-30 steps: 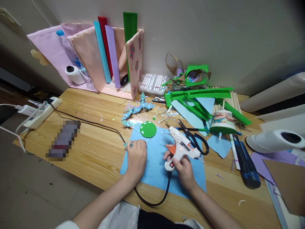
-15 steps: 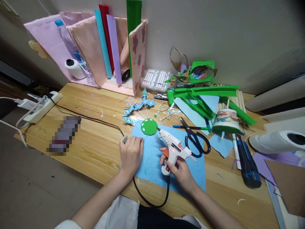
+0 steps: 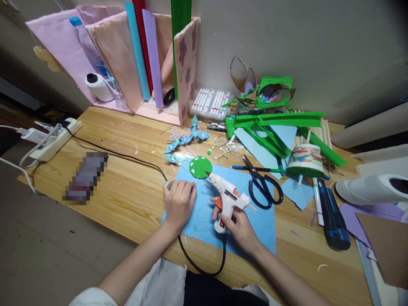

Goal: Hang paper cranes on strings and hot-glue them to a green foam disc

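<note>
My right hand (image 3: 240, 227) is wrapped round the handle of a white glue gun (image 3: 227, 202) with an orange trigger. The gun's nozzle points up and left, at the lower right rim of a round green disc (image 3: 200, 163) bearing small pale pieces. I cannot tell whether the tip touches the disc. My left hand (image 3: 179, 204) rests closed, knuckles up, at the left edge of a blue sheet (image 3: 200, 225). A bit of teal shows by its fingers; what they hold is hidden. Blue paper cranes (image 3: 174, 148) on thread lie just behind the disc.
Black scissors (image 3: 261, 185) lie right of the glue gun. Green paper strips (image 3: 277, 121), a small drum-shaped piece (image 3: 305, 159) and a box cutter (image 3: 333, 216) are farther right. A black cord (image 3: 117, 151) runs to the power strip (image 3: 55, 140). A marker case (image 3: 210, 104) stands behind.
The glue gun has shifted slightly left, and its nozzle has gone from the disc's right side to its lower right rim. My left hand stays closed. The view has tilted a little.
</note>
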Tool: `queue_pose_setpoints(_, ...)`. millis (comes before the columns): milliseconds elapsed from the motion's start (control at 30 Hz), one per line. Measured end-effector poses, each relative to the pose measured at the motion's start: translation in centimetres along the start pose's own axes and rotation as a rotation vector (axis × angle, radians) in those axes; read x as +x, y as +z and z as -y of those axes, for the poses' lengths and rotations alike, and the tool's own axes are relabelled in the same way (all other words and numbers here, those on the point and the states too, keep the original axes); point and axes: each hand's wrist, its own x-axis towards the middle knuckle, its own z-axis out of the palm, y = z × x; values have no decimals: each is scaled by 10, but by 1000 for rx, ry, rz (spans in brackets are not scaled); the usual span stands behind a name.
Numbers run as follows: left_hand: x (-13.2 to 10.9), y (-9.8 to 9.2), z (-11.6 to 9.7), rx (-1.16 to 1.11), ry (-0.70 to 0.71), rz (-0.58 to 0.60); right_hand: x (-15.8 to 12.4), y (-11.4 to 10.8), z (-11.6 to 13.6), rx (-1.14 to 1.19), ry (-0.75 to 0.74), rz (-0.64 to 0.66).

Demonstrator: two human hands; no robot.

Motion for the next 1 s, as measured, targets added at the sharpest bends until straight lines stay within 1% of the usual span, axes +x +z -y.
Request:
queue_pose_setpoints(133, 0, 1, 0, 13, 7, 20, 3, 0, 1, 2, 19, -19)
queue_pose_setpoints(333, -1, 3, 0, 25, 9, 41, 11, -1, 9, -8, 67, 0)
queue_pose_setpoints(533, 0, 3, 0, 37, 14, 40, 13, -2, 10, -59, 104, -39)
queue_pose_setpoints(700, 0, 4, 0, 32, 20, 45, 14, -3, 9, -98, 101, -45)
queue_pose_setpoints(1000, -1, 5, 0, 37, 30, 49, 14, -3, 11, -93, 93, -46)
